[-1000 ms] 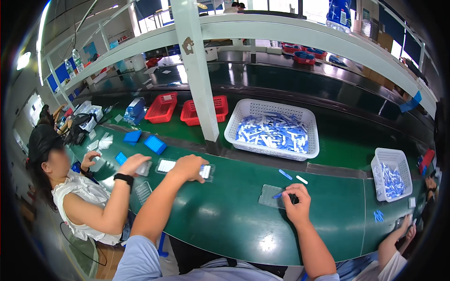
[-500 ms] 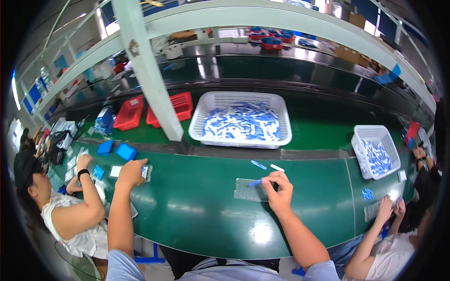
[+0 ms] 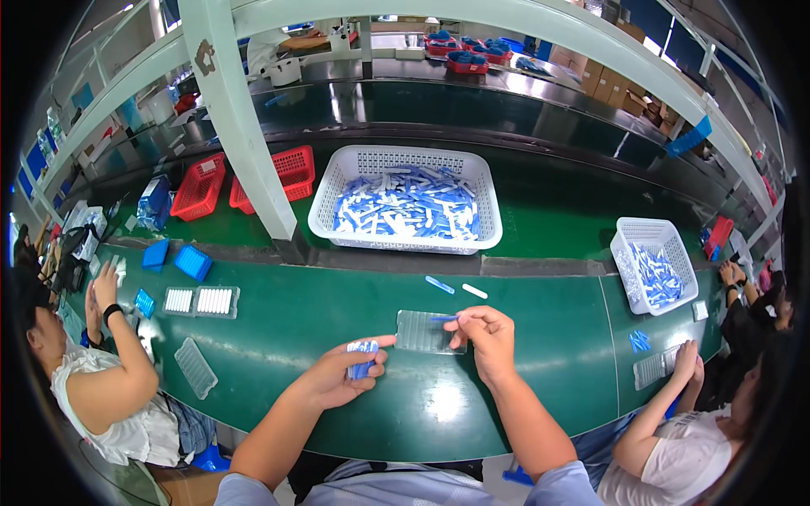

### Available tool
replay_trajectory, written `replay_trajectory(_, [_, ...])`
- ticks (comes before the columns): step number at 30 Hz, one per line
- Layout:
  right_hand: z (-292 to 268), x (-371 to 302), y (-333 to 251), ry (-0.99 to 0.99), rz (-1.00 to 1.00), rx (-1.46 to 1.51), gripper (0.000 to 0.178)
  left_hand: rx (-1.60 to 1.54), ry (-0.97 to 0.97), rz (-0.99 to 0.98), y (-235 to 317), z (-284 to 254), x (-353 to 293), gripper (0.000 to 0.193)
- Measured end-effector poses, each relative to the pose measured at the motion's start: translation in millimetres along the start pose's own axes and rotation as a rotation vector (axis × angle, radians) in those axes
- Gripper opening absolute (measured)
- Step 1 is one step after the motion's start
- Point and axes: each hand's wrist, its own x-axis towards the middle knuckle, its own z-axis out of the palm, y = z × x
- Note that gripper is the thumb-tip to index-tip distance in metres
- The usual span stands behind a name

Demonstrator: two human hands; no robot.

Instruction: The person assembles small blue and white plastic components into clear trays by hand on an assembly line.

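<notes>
My left hand (image 3: 341,379) is closed around a small bundle of blue and white stick-shaped pieces (image 3: 362,357), its forefinger stretched toward a clear ridged plastic tray (image 3: 422,333) lying on the green belt (image 3: 295,320). My right hand (image 3: 486,336) pinches one thin blue piece (image 3: 442,318) over the tray's right end. Two loose pieces, one blue (image 3: 440,284) and one white (image 3: 474,291), lie on the belt just beyond the tray.
A large white basket (image 3: 405,202) of blue and white pieces stands behind the belt, by a pale green post (image 3: 240,126). Red baskets (image 3: 291,173), blue trays (image 3: 192,262), filled trays (image 3: 201,301). A smaller white basket (image 3: 656,263) at right. Seated co-workers on both sides.
My left hand came back from the far left to the middle, now holding a bundle of pieces beside the tray. The view swung left to centre on the tray. My right hand stays at the tray.
</notes>
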Motion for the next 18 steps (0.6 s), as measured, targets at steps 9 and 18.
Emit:
replay_trajectory(9, [32, 3, 8, -0.303, -0.803, -1.256, 0.009, 0.190, -0.060, 0.151, -2, -30, -5, 0.041])
replay_trajectory(18, [35, -2, 10, -0.381, -0.732, -1.250, 0.018, 0.152, -0.037, 0.110, -4, -21, -8, 0.046])
